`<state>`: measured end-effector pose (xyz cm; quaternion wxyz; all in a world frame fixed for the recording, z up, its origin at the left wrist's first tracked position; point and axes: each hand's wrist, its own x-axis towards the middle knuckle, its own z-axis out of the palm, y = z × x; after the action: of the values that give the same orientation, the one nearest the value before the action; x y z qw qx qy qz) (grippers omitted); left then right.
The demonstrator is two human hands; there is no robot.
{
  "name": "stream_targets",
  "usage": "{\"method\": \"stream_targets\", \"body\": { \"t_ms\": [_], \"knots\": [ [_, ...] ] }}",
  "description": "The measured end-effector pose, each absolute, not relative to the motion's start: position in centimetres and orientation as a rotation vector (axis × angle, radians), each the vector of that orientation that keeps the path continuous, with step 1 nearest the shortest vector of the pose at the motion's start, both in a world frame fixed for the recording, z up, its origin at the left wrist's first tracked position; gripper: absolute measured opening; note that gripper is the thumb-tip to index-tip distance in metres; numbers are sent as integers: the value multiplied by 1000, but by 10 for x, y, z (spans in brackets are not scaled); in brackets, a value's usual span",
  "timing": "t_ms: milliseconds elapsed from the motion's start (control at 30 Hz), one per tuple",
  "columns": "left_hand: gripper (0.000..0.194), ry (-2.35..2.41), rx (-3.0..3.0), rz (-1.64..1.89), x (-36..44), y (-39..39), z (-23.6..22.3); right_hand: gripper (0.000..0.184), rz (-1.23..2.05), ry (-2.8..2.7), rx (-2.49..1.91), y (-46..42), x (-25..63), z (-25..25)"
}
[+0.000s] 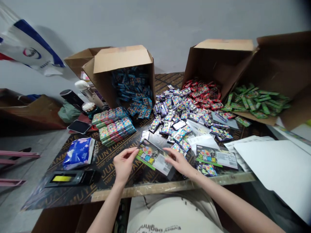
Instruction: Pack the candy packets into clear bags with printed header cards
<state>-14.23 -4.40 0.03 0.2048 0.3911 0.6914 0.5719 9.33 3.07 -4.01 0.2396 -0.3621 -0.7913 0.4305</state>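
My left hand (pixel 125 163) pinches the left end of a flat printed packaging bag (pixel 155 158), black with a green edge, colourful lettering and a pale label panel. Over the bag's right end is my right hand (pixel 179 161), its fingers slightly apart and apparently touching the surface. Just beyond lies a loose heap of small purple-and-white candy packets (pixel 179 106). A second printed bag (pixel 216 157) of the same kind rests right of my right hand, with a small colourful packet (pixel 206 169) partly below it.
Open cartons hold blue packets (pixel 132 85), red packets (pixel 204 94) and green packets (pixel 257 100). Stacked packets (pixel 114 126) stand left of the heap. Nearby are a phone (pixel 79 126), a tissue pack (pixel 79 152), a black case (pixel 70 178), bottles and white sheets (pixel 277 165).
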Motion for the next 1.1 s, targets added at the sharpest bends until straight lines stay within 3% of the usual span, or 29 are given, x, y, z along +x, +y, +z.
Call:
{"method": "stream_targets", "body": {
  "t_ms": [100,233,367,533,667,767,833,867,1000,1100],
  "knots": [
    [28,2119,826,1613,-165,-62,-26,55,696,-2169,-1172,68,90,-35],
    [30,2524,1020,1237,-174,-89,-43,83,224,-2197,-1506,108,109,-43],
    [29,2299,1257,1269,-145,-81,-38,72,344,-2201,-1477,108,116,-44],
    [43,1489,806,1301,-76,-36,-22,76,634,-2174,-1111,62,91,-16],
    [45,1261,578,1384,-51,-16,-16,78,683,-2220,-1146,31,90,1],
    [47,1247,473,1424,-61,-15,-12,44,833,-2287,-1129,24,106,7],
    [51,1238,435,1395,-70,-16,-10,33,909,-2319,-1044,23,116,10],
    [53,1229,423,1368,-72,-17,-8,37,897,-2335,-1009,22,118,11],
    [56,1196,384,1355,-63,-22,-7,95,717,-2441,-893,15,109,12],
    [52,1204,362,1423,-49,-27,-12,94,623,-2433,-890,6,95,7]
  ]
}}
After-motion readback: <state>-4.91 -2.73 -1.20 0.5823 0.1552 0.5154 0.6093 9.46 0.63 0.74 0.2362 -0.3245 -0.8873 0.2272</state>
